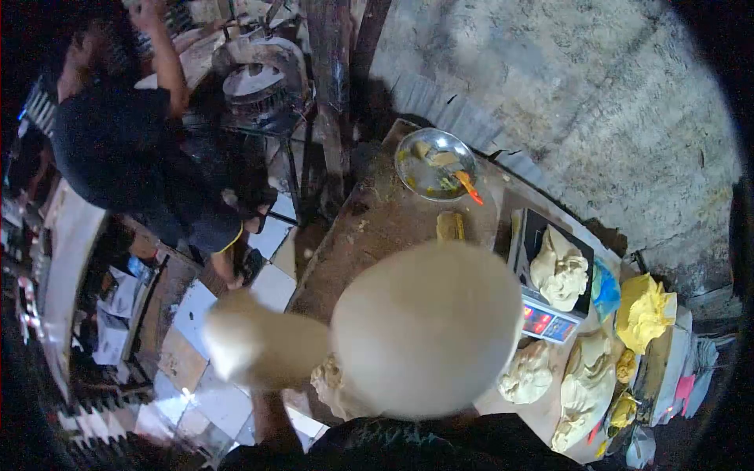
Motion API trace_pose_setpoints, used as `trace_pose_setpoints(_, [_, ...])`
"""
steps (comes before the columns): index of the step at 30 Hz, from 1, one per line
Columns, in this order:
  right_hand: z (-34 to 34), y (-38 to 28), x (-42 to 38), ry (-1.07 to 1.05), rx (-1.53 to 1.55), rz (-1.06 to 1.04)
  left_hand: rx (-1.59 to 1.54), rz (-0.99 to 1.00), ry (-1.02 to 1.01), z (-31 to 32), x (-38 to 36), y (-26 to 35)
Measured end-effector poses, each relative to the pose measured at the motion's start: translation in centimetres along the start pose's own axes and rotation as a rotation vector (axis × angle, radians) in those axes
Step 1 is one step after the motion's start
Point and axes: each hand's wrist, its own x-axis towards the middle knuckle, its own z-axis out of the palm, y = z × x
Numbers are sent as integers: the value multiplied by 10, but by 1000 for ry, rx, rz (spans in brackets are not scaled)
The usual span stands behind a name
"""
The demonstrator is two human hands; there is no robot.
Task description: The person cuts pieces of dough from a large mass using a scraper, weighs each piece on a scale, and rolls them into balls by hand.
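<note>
A large, smooth, pale round thing (428,326) fills the middle of the head view, blurred and very near the camera; I cannot make out its kind. Beside it on the left, touching or overlapping it in the picture, is a smaller pale elongated shape (255,341), also smeared. My left forearm rises from the bottom edge to this smaller shape, but my left hand's fingers cannot be made out. My right hand does not show; the large round thing covers that area. A cream-coloured crumpled lump (334,386) shows just under the two pale shapes.
On the brown table (369,220) stands a metal bowl (418,188) with an orange-handled tool (469,188). Cream lumps (585,385) and a yellow lump (642,312) lie at right, near a dark tray (581,250). A person in dark clothing (118,149) is at left, by a machine.
</note>
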Motion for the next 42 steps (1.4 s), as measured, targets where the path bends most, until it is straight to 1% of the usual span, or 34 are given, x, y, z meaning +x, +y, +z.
trace_pose_setpoints(4, [1,-4,-24,12,32,-30,-8,206,113,15,-30,20])
trace_pose_setpoints(6, [0,8,-55,-27,53,56,-10,305,134,28,-38,28])
trace_pose_setpoints(7, [0,11,-84,-26,82,176,-18,347,132,35,-42,34])
trace_pose_setpoints(8, [27,60,-109,286,327,270,-28,395,123,43,-45,41])
trace_pose_setpoints(9, [44,105,-114,598,564,326,-33,447,107,49,-47,47])
trace_pose_setpoints(10, [43,79,-133,685,674,292,-47,507,86,57,-49,52])
trace_pose_setpoints(11, [39,28,-156,594,838,191,-59,560,62,67,-52,59])
trace_pose_setpoints(13, [29,-67,-197,276,1155,54,-90,660,-6,93,-57,75])
trace_pose_setpoints(15, [-6,-205,-230,-8,1223,533,-123,747,-92,125,-65,87])
trace_pose_setpoints(17, [-45,-253,-256,-33,963,-145,-172,813,-182,161,-75,91])
trace_pose_setpoints(19, [-62,-268,-268,81,1253,-526,-206,831,-254,199,-86,85])
trace_pose_setpoints(21, [-123,-291,-312,-176,1021,-705,-256,775,-257,232,-94,66])
trace_pose_setpoints(22, [-130,-285,-328,-56,804,-822,-303,683,-216,248,-99,49])
trace_pose_setpoints(23, [-135,-276,-346,53,575,-933,-383,517,-122,255,-101,25])
trace_pose_setpoints(24, [-143,-261,-371,105,412,-872,-460,352,-25,265,-103,-3])
trace_pose_setpoints(25, [-146,-240,-401,35,144,-790,-497,375,-205,157,-50,-111])
trace_pose_setpoints(26, [-143,-213,-430,-32,-122,-705,422,498,101,201,-79,-128])
trace_pose_setpoints(27, [-112,-149,-449,72,-322,-762,586,588,-84,191,-51,-195])
trace_pose_setpoints(28, [-92,-111,-482,-101,-625,-660,893,219,-55,192,-59,-252])
trace_pose_setpoints(29, [-48,-25,-508,60,-586,-718,1230,264,108,182,-39,-324])
trace_pose_setpoints(30, [-13,55,-558,-6,-607,-539,1554,286,276,179,-37,-380])
trace_pose_setpoints(31, [-4,100,-592,-72,-642,-372,1341,352,483,208,-64,-372])
trace_pose_setpoints(33, [-39,33,-594,-27,-671,-393,1244,820,420,222,-72,-364])
trace_pose_setpoints(34, [-26,70,-591,-444,-302,31,1209,840,457,226,-89,-364])
trace_pose_setpoints(35, [-6,98,-621,-459,-284,60,1169,877,482,229,-98,-359])
trace_pose_setpoints(36, [-2,87,-610,70,-205,50,1079,787,486,231,-109,-349])
trace_pose_setpoints(37, [-6,75,-599,594,-104,30,811,794,508,238,-116,-345])
trace_pose_setpoints(38, [-35,45,-591,426,348,238,920,791,465,232,-119,-350])
trace_pose_setpoints(39, [-29,43,-595,425,354,251,1029,777,420,230,-124,-350])
trace_pose_setpoints(40, [-18,41,-601,622,375,277,1027,763,421,235,-127,-357])
trace_pose_setpoints(41, [-13,41,-610,814,382,306,1321,666,271,247,-128,-370])
trace_pose_setpoints(42, [-12,46,-624,806,368,320,1598,560,100,259,-124,-375])
